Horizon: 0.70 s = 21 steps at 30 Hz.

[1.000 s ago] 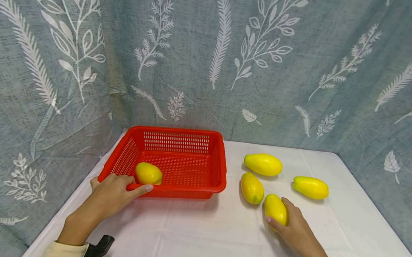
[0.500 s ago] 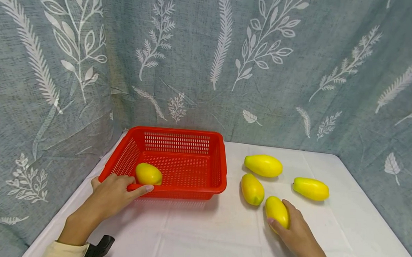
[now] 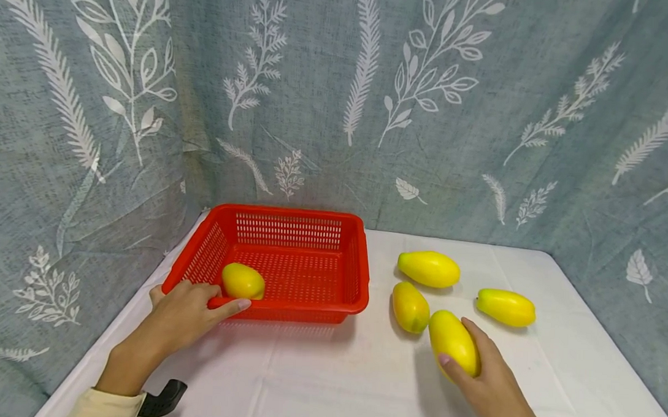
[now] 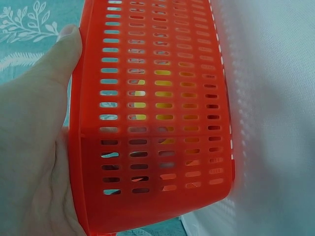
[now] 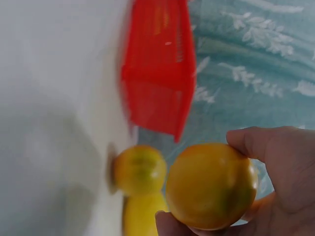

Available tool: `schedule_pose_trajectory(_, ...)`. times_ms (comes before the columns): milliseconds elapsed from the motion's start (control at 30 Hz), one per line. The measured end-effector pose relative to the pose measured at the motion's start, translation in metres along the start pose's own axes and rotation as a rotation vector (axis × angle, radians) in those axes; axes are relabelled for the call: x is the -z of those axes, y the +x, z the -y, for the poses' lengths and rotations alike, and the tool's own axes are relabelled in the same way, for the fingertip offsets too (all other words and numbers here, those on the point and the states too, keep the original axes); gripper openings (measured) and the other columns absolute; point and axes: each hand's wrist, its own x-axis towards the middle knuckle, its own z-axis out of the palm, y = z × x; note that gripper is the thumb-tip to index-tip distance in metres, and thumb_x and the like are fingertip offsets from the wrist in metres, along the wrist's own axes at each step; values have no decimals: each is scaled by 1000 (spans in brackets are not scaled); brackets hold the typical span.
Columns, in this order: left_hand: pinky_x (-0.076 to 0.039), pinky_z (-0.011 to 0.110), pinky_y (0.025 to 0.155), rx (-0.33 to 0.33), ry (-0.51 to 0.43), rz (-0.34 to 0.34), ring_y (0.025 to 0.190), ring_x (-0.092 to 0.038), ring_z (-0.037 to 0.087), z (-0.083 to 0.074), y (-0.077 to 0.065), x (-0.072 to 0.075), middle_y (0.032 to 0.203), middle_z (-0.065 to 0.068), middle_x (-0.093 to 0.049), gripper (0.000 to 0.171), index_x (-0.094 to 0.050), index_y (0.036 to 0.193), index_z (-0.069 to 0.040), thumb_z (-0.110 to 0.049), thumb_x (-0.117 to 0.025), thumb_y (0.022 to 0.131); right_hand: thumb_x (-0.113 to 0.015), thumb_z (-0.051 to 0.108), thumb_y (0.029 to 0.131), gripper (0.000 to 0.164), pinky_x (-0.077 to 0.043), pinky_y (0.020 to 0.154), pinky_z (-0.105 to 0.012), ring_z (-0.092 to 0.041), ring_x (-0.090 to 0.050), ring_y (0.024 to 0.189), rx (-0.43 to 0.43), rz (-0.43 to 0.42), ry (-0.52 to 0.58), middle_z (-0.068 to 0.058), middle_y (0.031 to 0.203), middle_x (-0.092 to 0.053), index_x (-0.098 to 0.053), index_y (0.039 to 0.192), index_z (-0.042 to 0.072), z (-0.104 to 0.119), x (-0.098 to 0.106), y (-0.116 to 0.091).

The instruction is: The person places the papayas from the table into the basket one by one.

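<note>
My right hand (image 3: 496,380) grips a yellow papaya (image 3: 453,340) with thumb and fingers around its sides, held over the white table with a shadow below it. In the right wrist view the end of this papaya (image 5: 211,187) faces the camera. My left hand (image 3: 186,317) holds the near left corner of a red plastic basket (image 3: 297,306) by its rim. The left wrist view shows the thumb (image 4: 61,51) along that rim and the slotted basket wall (image 4: 157,142). One papaya (image 3: 243,282) lies inside the basket, near the left hand.
Three more papayas lie on the table: one at the back (image 3: 429,269), one left of the held papaya (image 3: 410,307) and one to the right (image 3: 506,307). A grey-green leaf-patterned curtain (image 3: 324,171) hangs behind and along both sides of the white tablecloth (image 3: 306,373).
The right hand has raised its papaya off the tablecloth, and a shadow now shows beneath. The left hand and the basket have stayed in place.
</note>
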Motion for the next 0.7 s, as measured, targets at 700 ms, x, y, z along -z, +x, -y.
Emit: schedule_pose_trajectory(700,-27,65,82,7,-4,7,97,-62,32,2,0,0,81,1,-62,69,-74,95,-11,-78,-59,93,-70,57,99,78,-47,103,-48,-25,-55,125,194,5,190,0,159,-46,-34,163,31,95,-19,-6)
